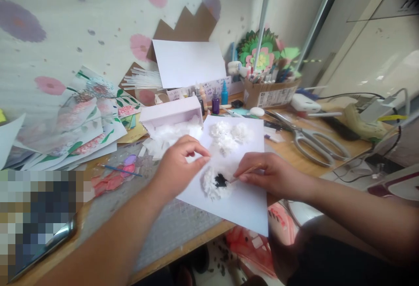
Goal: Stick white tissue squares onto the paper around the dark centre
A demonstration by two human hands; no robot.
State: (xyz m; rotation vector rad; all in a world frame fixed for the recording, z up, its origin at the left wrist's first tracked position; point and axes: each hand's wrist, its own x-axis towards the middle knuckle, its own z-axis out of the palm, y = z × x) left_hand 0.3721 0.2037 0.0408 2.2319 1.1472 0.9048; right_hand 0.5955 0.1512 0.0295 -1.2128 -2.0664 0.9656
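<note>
A white paper flower (214,182) with a black centre lies on a white sheet (242,198) at the desk's near edge. My right hand (266,173) grips a thin wooden stick (246,174) whose tip touches the black centre. My left hand (178,166) hovers just left of the flower, thumb and fingers pinched together above its upper edge; whether they hold a petal I cannot tell. Two more white paper flowers (229,134) rest at the far end of the same sheet.
A white box (170,113) with white paper scraps stands behind my left hand. Large scissors (310,139), a glue gun (362,124), small bottles (216,99), a cardboard pen box (270,91), flower prints (81,124) and a paintbrush (119,170) lie around.
</note>
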